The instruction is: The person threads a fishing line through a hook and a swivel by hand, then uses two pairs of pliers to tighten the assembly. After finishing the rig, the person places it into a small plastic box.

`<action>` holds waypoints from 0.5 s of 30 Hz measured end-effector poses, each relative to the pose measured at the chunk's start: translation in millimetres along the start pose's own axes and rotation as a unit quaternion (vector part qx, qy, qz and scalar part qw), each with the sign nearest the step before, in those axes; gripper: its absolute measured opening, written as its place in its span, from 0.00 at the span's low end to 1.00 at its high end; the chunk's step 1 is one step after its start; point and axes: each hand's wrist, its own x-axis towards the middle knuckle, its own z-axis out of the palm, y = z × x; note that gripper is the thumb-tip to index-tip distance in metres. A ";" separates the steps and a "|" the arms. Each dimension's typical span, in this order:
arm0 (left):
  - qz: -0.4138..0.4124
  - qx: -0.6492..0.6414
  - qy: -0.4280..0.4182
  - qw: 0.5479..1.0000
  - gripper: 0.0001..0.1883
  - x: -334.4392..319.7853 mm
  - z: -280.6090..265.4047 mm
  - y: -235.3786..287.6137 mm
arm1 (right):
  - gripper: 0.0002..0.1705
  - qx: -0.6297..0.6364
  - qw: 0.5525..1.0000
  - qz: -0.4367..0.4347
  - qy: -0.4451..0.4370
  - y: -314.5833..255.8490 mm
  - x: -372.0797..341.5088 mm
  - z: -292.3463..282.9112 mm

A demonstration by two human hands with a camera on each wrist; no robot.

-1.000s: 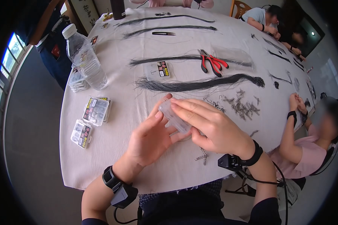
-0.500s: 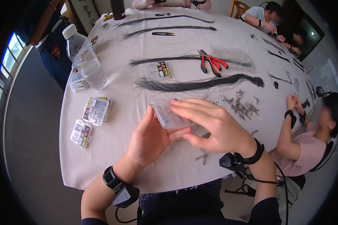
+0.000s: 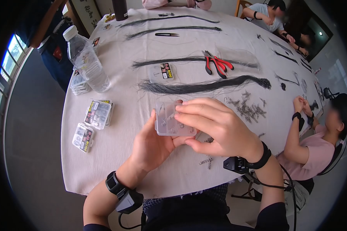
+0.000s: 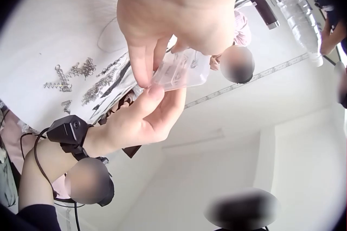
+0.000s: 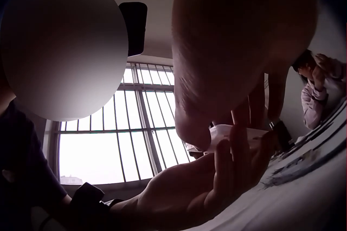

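Observation:
A clear plastic box with compartments and small metal hooks inside is held above the table in the head view. The left hand supports it from below and the left, its thumb at the box's left edge. Over the box's right side lies the right hand, fingertips on the top and thumb near the lower edge. In the left wrist view the box sits between the fingers of both hands. The right wrist view is dark and shows only the box's pale edge.
Beyond the hands lie a dark wire bundle, red-handled pliers and a labelled box. Springs lie at the right. Left are stacked boxes, another box and a water bottle. Other people sit around the table.
The box has turned from a steep tilt to show its broad face and compartments to the head camera. The right hand's fingers have shifted slightly over it.

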 end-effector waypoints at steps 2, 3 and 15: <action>-0.024 -0.011 -0.042 0.999 0.35 -0.2 -1.5 3.4 | 0.27 0.048 0.998 -0.022 -0.023 4.2 3.9 -6.3; -0.023 -0.010 -0.042 0.999 0.35 -0.8 -1.0 3.3 | 0.27 0.048 0.998 -0.022 -0.023 4.3 3.0 -5.3; -0.037 0.003 0.109 0.993 0.41 0.6 10.1 7.4 | 0.26 -0.101 0.992 -0.073 0.036 -0.7 -7.2 22.2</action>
